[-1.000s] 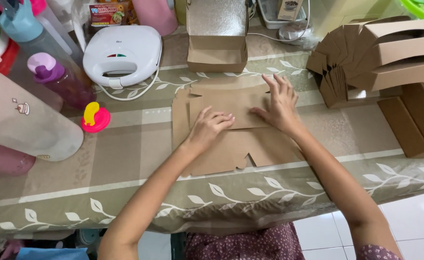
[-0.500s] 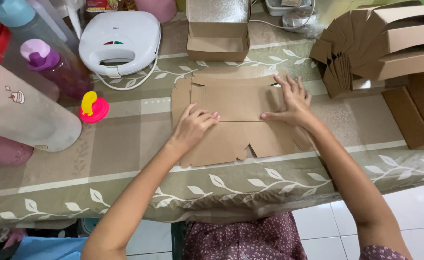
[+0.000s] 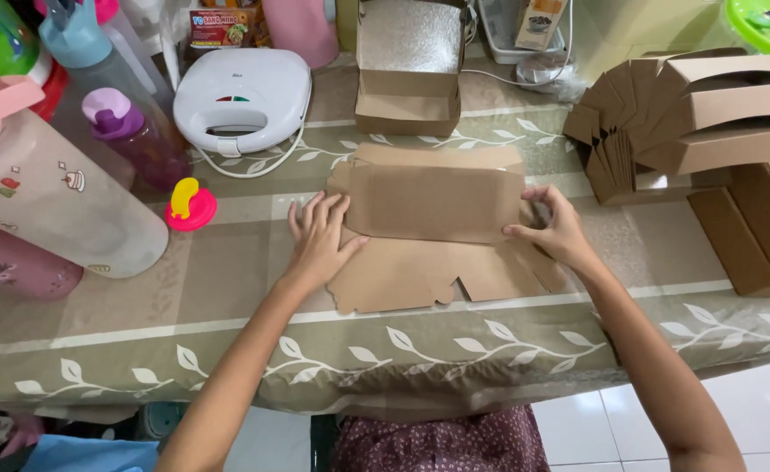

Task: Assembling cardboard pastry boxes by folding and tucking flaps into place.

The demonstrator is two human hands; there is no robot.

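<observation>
- The flat brown die-cut cardboard box blank (image 3: 433,236) lay on the leaf-patterned worktop (image 3: 228,288), its rear panel raised.
- Left hand (image 3: 319,240) pressed flat, fingers spread; right hand (image 3: 553,229) pinched the panel's edge.
- Risk: uneven pressure could crease off-score or tear a flap.

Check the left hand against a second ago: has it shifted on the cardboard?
Yes. The left hand has slid left, from the middle of the flat cardboard blank to its left edge, closer to the pink and yellow lid.

Flat brown carton (image 3: 433,227) mid-table, open box (image 3: 409,83) behind it (foil-lined, I think), folded boxes (image 3: 691,114) stacked right.
</observation>
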